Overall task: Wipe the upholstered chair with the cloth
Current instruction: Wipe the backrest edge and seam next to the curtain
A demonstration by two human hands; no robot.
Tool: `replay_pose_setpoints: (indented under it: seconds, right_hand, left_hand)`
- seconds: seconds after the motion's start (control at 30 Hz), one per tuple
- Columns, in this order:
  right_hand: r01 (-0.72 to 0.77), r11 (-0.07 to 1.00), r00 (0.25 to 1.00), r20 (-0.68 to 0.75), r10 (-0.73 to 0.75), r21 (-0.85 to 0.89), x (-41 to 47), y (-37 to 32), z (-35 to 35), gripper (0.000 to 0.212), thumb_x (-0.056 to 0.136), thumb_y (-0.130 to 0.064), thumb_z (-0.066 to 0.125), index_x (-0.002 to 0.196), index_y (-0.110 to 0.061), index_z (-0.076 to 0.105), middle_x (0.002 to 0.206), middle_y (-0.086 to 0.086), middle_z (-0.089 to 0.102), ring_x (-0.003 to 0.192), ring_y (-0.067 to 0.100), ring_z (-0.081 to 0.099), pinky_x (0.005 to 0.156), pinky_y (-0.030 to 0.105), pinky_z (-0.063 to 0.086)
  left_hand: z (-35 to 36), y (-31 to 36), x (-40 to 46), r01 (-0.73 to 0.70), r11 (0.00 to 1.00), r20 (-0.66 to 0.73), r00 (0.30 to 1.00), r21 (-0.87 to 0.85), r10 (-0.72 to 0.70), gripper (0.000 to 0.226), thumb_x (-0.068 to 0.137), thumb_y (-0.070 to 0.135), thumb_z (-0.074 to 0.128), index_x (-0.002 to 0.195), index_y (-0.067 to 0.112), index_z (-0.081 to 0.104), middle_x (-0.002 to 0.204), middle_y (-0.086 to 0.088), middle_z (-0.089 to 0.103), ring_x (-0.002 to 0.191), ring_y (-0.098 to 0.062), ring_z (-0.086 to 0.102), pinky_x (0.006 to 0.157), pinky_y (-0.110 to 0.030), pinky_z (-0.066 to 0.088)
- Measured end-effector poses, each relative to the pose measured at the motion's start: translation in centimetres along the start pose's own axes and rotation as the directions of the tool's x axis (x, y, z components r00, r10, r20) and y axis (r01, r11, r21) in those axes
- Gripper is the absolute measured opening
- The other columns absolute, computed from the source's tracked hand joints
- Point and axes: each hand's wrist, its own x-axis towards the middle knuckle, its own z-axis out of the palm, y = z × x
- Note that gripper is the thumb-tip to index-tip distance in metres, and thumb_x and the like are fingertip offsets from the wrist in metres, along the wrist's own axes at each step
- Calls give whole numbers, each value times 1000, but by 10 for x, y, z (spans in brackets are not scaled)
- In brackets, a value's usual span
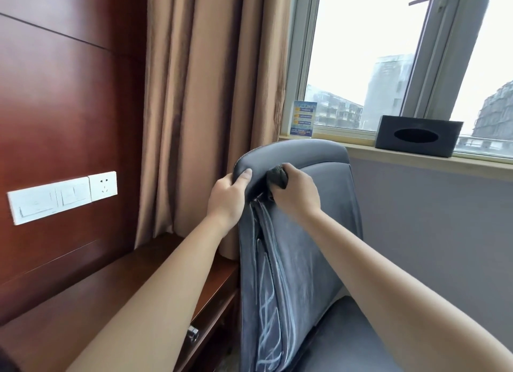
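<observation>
While the left hand [227,198] grips the upper left corner of the grey chair [301,232], thumb hooked over the padded top edge and fingers wrapped behind it, the right hand [297,191] is closed around a bunched dark cloth [277,176] and presses it against the front of the backrest just below the headrest seam. The cloth sits between the two hands, near the left thumb but not touching it (only a small wad shows above the knuckles). The chair stands upright by a tan curtain [200,108], its seat low at the right. Left of it runs a dark wooden desk [91,302] under a wood-panelled wall with white switches [50,201] and a socket [103,186]. Behind the chair, on the window sill [416,156], stand a black tissue box [417,135] and a small blue card [303,118].
</observation>
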Motion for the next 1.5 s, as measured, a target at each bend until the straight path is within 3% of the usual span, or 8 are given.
replay_pose_setpoints:
  seconds: [0.17,0.4,0.6,0.9,1.1,1.27,1.43,1.5]
  right_hand:
    - [409,911,912,24,-409,-47,-40,-5,1,30,82,-15,60,111,-13,64,106,3,64,102,25,52,79,35,46]
    - [45,990,999,1,-45,-135,7,4,4,26,88,-18,52,111,-9,60,113,10,60,112,29,47,84,35,40]
    - [532,816,845,68,-531,-228,-42,-4,5,32,79,-17,60,110,-10,62,101,6,61,98,30,53,71,38,50]
    - [-44,999,999,-22,43,-23,1,-5,9,18,88,-25,53,99,-14,62,105,4,61,100,27,55,67,31,41]
    - [342,935,938,-23,-345,-90,-36,-8,13,26,89,-26,59,113,-18,63,106,0,59,108,21,48,72,35,46]
    - [-86,994,994,-63,91,74,1,-3,7,14,90,-28,54,91,-16,59,97,0,63,96,25,56,65,30,40]
    - [273,962,961,-60,-270,34,-46,-17,18,19,87,-24,60,103,-15,64,104,-3,63,103,19,51,73,33,45]
    - [202,979,978,-58,-202,2,-33,-13,14,20,88,-29,58,105,-18,64,105,-5,63,102,17,53,72,31,44]
  left_hand:
    - [1,2,-4,6,1000,1,1000,-13,-6,44,75,54,51,103,24,69,102,5,71,102,-17,64,99,-42,47]
    - [-1,2,-4,-20,999,-7,1000,30,21,40,83,51,51,105,22,69,103,5,71,102,-17,63,100,-42,46]
    - [0,0,-1,-24,1000,-6,1000,10,24,45,77,55,51,100,21,69,99,2,72,100,-21,65,95,-43,49]
    - [-4,14,6,96,995,111,989,11,-97,20,95,37,52,90,23,65,96,-4,68,86,-23,63,71,-36,55]
    - [-7,12,4,85,996,119,989,-3,-84,20,96,36,51,94,23,65,98,-3,69,86,-20,64,73,-35,54]
    - [-4,9,3,70,997,70,995,13,-70,22,94,40,53,88,24,67,98,-1,71,99,-24,65,93,-48,50]
    - [-8,3,4,59,998,73,996,14,-60,29,91,49,53,91,23,67,97,2,71,99,-22,65,93,-49,50]
    - [-6,6,2,57,998,74,996,26,-59,35,88,54,52,95,24,67,101,3,70,101,-21,64,94,-49,50]
